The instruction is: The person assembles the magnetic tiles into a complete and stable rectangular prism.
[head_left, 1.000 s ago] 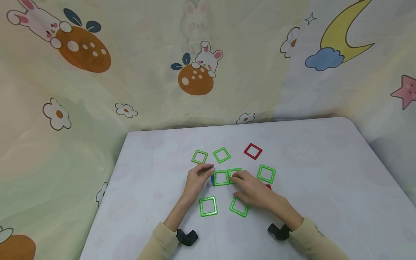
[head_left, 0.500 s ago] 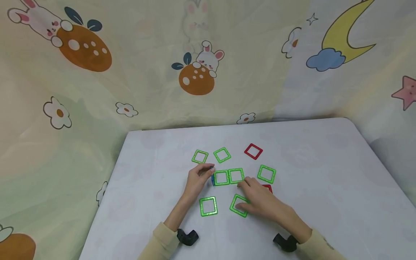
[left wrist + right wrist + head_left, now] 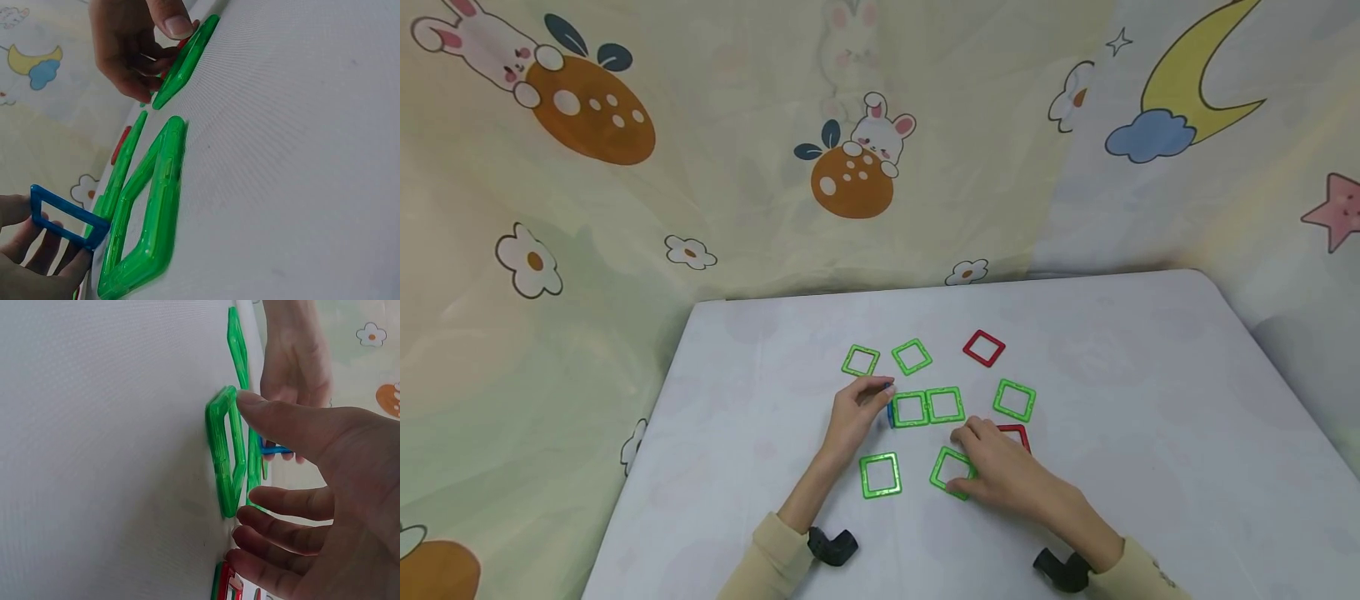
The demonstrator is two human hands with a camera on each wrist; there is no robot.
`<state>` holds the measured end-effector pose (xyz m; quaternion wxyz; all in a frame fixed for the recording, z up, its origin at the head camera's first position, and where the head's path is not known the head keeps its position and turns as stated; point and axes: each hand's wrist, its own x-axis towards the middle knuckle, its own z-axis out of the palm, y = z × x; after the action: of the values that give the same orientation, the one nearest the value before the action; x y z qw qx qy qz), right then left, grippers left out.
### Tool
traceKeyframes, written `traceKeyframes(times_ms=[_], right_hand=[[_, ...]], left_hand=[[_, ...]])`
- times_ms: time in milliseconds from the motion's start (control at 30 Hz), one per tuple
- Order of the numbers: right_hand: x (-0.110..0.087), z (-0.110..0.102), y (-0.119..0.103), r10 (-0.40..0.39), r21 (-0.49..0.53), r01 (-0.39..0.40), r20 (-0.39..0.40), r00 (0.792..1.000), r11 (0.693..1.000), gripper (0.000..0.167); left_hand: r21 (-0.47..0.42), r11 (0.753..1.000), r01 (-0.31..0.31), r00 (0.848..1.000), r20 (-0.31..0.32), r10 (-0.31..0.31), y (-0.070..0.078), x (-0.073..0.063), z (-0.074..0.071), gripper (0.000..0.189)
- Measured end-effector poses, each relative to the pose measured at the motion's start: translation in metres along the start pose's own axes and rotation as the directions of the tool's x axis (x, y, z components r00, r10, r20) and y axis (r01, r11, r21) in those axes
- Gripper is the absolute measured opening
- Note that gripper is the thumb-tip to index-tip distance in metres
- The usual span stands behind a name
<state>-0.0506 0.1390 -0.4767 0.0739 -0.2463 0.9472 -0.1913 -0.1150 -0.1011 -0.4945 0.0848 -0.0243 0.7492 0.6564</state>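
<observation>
Head view: hands (image 3: pixel 855 412) (image 3: pixel 1000 462) near green frames (image 3: pixel 928 407), sleeve mark (image 3: pixel 1163 577) illegibly small.

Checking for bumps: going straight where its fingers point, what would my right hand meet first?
Your right hand would likely first meet the right green square of the adjoining pair, though its height is unclear.

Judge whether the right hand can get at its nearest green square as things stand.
Probably yes: the right hand appears to hold nothing and is right at the green square, with no other piece over it.
</observation>
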Motion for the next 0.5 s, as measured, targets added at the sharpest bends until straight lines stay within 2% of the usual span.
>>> traceKeyframes(times_ms=[167,500], right_hand=[[-0.002,0.001,-0.002,-0.019,-0.025,0.018,-0.008,1.0,1.0,0.062],[-0.004,0.002,-0.005,-0.042,-0.054,0.041,-0.007,0.999,0.998,0.06]], left_hand=[[-0.002,1.0,-0.015,1.0,0.0,0.015,-0.01,0.004,0.0,0.032],[-0.015,0.998,-0.056,0.998,0.028,0.057,-0.014,0.003,-0.004,0.038]])
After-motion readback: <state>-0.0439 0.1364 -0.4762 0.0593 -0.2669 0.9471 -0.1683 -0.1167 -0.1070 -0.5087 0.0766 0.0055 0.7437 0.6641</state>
